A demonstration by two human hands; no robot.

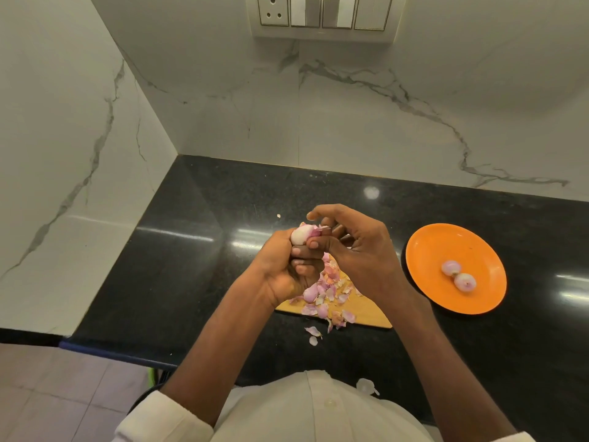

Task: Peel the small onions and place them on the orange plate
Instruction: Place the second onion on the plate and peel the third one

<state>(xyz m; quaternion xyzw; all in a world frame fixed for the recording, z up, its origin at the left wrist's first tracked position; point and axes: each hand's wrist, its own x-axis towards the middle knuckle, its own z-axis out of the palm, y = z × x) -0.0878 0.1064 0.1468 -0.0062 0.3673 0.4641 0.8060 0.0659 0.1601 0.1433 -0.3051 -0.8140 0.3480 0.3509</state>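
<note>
My left hand (288,266) grips a small pale onion (299,235) above the wooden cutting board (366,315), fingers curled round it. My right hand (357,247) is close against it from the right, its thumb and a finger pinching a bit of pink skin (320,230) at the onion's top. An orange plate (459,247) lies to the right on the black counter with two peeled onions (459,274) on it. Another small onion (310,293) sits among the peels on the board.
Loose pink onion peels (334,288) cover the board, and a few (313,334) lie on the black counter (207,250) in front of it. Marble walls close the back and left. The counter's front edge runs just before my body.
</note>
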